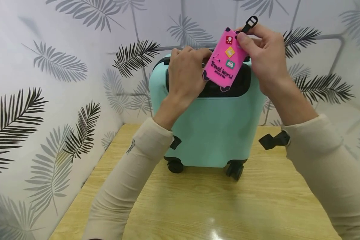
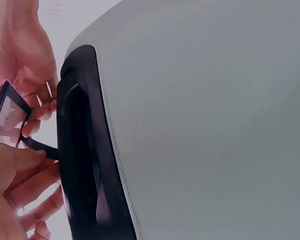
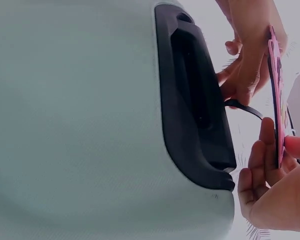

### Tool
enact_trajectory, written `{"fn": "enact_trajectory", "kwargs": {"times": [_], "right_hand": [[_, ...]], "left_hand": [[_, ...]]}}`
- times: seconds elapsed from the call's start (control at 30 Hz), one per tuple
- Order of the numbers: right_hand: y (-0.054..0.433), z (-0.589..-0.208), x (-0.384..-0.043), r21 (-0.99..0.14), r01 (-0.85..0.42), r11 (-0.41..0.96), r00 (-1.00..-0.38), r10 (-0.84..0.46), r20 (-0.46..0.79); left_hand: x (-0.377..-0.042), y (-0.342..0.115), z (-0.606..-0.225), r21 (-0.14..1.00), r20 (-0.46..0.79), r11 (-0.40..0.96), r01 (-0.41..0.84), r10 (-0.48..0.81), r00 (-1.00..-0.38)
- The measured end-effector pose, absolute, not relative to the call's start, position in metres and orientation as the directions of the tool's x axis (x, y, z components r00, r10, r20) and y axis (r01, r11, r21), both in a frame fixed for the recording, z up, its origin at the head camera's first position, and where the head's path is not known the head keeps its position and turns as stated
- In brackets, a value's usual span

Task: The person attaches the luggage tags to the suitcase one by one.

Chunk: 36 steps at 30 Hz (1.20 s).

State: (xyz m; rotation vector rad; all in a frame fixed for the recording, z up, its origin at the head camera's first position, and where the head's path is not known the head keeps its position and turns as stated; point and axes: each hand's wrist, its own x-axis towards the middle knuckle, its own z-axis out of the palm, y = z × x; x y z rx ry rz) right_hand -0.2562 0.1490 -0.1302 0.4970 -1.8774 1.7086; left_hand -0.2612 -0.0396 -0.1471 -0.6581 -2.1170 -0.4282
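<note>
A mint-green suitcase [image 1: 210,133] stands upright on its wheels, with a black carry handle [image 3: 190,90] recessed at its top. In front of the handle is a pink luggage tag [image 1: 220,68] printed "Travel World", tilted. My right hand [image 1: 268,56] pinches the tag's upper edge between thumb and fingers. Beyond that thumb pokes a black buckle end [image 1: 252,21]. At the top of the suitcase, my left hand [image 1: 186,71] has its fingers bent over the edge. In the left wrist view its thumb and finger pinch the tag's black strap [image 2: 39,145], close beside the handle.
The suitcase rests on a light wood-grain table [image 1: 228,200]. Behind and to the left are white walls [image 1: 63,110] with a leaf pattern, close to the suitcase's back. Black wrist straps [image 1: 274,140] stick out from the sleeves.
</note>
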Motion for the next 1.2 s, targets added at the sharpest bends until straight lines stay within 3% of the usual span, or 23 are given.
{"fn": "enact_trajectory", "kwargs": {"times": [0.27, 0.67, 1.2], "right_hand": [[0.147, -0.128, -0.257, -0.83, -0.53, 0.172, -0.83, 0.093, 0.55], [0.154, -0.13, -0.258, -0.805, -0.52, 0.287, -0.839, 0.009, 0.545], [0.165, -0.135, -0.257, -0.818, -0.47, 0.331, -0.871, -0.024, 0.49]], "left_hand": [[-0.265, -0.04, -0.146, 0.086, 0.801, 0.8, 0.594, 0.299, -0.519], [-0.281, -0.044, -0.141, 0.159, 0.759, 0.749, 0.644, 0.324, -0.565], [-0.28, -0.037, -0.131, 0.311, 0.653, 0.762, 0.568, 0.263, -0.71]]}}
